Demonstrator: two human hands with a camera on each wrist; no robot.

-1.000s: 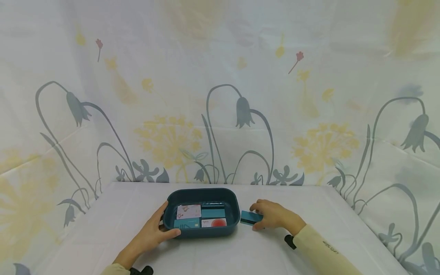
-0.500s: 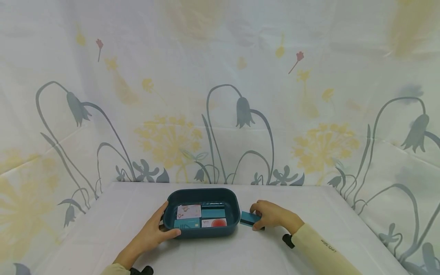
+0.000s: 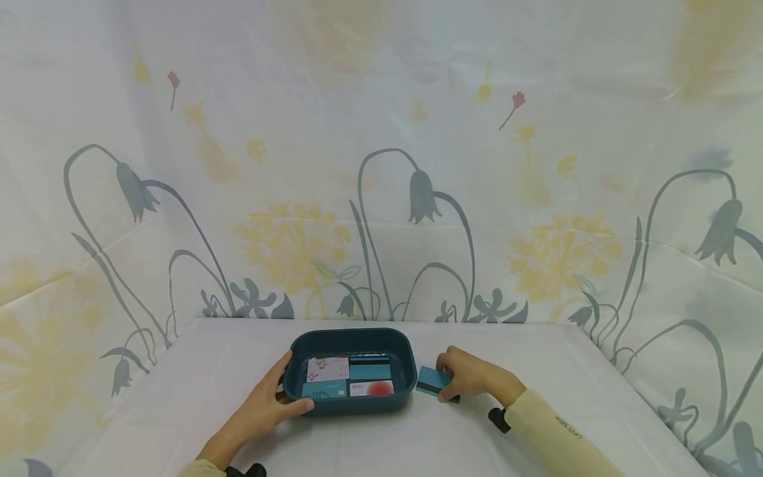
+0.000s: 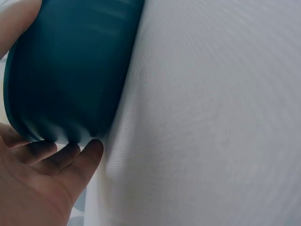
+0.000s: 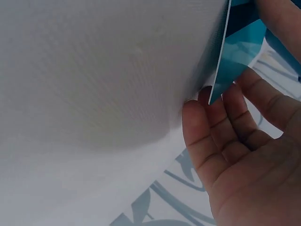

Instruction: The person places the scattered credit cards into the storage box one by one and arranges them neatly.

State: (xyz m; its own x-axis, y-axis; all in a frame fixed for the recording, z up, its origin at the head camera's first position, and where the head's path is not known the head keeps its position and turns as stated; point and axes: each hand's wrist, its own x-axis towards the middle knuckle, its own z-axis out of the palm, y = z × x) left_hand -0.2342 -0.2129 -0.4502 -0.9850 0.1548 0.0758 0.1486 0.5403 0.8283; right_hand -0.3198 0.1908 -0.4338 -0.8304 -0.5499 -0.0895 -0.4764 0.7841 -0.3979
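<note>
A dark teal rectangular plastic box (image 3: 352, 407) stands on the white table. Flat in its bottom lie several cards: a pale patterned card (image 3: 327, 370), a teal card (image 3: 324, 389), a teal card with a dark stripe (image 3: 369, 371) and a white card with a red circle (image 3: 371, 388). My left hand (image 3: 262, 401) grips the box's left end, thumb at the front and fingers along the side. To the right of the box, my right hand (image 3: 471, 375) pinches a teal striped card (image 3: 435, 377) by its edges; in the right wrist view this card (image 5: 242, 44) is slightly tilted up from the cloth.
White cloth (image 3: 369, 444) covers the table. Behind its far edge hangs a curtain (image 3: 381, 265) printed with grey and yellow flowers. Black straps (image 3: 499, 419) sit at both wrists.
The right hand has shifted very slightly left, turning the card a little. My left hand and the box keep their place.
</note>
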